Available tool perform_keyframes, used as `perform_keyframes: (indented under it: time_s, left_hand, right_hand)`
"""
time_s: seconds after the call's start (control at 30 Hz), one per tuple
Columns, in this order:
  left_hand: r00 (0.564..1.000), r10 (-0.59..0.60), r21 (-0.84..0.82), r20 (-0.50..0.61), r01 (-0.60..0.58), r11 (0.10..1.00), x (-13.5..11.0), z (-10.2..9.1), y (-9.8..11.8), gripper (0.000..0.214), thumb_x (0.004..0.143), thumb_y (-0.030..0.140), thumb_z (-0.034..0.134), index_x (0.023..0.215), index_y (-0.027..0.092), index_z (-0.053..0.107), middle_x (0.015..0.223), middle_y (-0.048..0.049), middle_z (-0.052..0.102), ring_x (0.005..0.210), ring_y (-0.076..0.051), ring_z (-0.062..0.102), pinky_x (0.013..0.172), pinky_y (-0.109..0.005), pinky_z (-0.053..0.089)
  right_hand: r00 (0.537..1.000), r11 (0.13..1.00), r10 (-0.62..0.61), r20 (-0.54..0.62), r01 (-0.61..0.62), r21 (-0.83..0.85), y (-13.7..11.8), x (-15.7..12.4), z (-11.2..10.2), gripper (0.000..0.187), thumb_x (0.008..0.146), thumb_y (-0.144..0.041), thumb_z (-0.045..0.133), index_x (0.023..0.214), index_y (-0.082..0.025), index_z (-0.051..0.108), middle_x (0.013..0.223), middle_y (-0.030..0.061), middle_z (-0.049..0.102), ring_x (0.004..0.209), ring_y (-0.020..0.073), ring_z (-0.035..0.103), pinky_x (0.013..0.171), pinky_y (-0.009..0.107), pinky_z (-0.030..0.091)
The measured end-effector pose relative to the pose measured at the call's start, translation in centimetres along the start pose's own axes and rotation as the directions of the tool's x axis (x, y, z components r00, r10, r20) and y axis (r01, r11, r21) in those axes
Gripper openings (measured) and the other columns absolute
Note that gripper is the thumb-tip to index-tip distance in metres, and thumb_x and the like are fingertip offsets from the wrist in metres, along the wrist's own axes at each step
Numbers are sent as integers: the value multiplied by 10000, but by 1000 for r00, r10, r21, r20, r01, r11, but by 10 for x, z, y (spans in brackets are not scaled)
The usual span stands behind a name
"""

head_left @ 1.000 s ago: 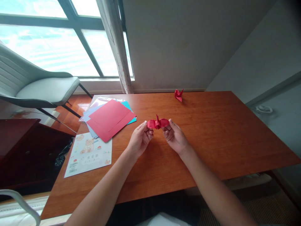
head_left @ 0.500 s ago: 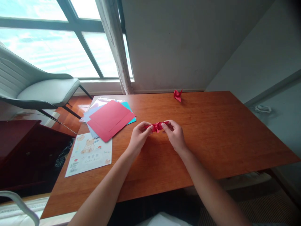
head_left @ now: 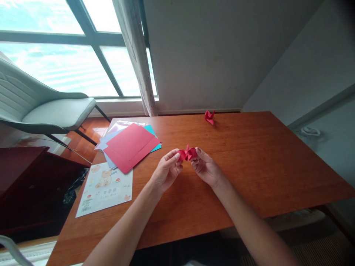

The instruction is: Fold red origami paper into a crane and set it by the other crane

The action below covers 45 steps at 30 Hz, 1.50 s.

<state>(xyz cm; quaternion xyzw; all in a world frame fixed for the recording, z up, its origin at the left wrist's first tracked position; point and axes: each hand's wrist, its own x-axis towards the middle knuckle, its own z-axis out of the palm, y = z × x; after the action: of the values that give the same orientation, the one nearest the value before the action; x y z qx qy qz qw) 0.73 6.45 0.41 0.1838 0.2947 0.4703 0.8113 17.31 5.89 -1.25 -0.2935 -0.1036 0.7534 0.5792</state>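
Observation:
Between my two hands is a small red origami crane (head_left: 188, 153), its wings spread sideways and a thin point sticking up from the middle. My left hand (head_left: 169, 167) pinches one wing between thumb and fingers. On the other side my right hand (head_left: 205, 165) pinches the opposite wing. Both hands hold it above the table (head_left: 238, 166). A second red origami crane (head_left: 210, 117) stands apart, near the table's far edge.
Left of my hands lie red paper sheets (head_left: 131, 146), with lilac and teal sheets (head_left: 154, 138) under them. A white bear-print sheet (head_left: 107, 188) lies nearer me. Beyond the table's left edge are a pale chair (head_left: 58, 111) and a dark red cabinet (head_left: 24, 173).
The crane has turned in my hands, so its upright point and spread wings now show. My wrists have rolled, bringing more of the fingers into sight. The view has tilted up slightly.

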Motion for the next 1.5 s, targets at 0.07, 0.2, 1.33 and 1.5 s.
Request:
perform_keyframes:
  time_s: [0.07, 0.2, 1.33, 1.5]
  left_hand:
    - [1000, -10, -25, 17, 10, 1000, -3, 2, 1, 310, 706, 192, 851, 951, 165, 664, 836, 13, 642, 635, -46, 567, 538, -148, 453]
    - [997, -28, -61, 67, 32, 998, -8, 6, 2, 301, 747, 183, 822, 1011, 157, 679, 822, 4, 631, 632, -43, 555, 530, -142, 440]
    - [957, 176, -199, -229, -223, 954, 8, -4, 6, 152, 855, 54, 639, 987, 124, 610, 697, 12, 582, 544, -34, 538, 529, -110, 475]
    - [952, 180, -224, -248, -237, 945, 6, -1, 6, 128, 879, 36, 597, 966, 130, 594, 725, 3, 583, 547, -33, 544, 518, -104, 468]
  right_hand:
    - [1000, 999, 1, 4, -1, 35, 1, -3, 3, 134, 755, -179, 814, 833, -209, 710, 795, -35, 753, 595, 63, 644, 525, 144, 528]
    - [1000, 996, 12, 23, -14, 92, 0, -8, 9, 113, 760, -202, 820, 820, -208, 724, 808, -32, 758, 587, 53, 629, 530, 126, 535]
    - [981, 987, 124, -147, -106, 125, 4, 1, 1, 156, 768, -21, 704, 832, -163, 693, 695, -9, 713, 573, 59, 640, 435, 75, 488]
    - [982, 987, 121, -141, -104, 125, 5, 2, 0, 195, 771, -5, 713, 853, -180, 693, 673, -17, 696, 545, 50, 614, 439, 73, 486]
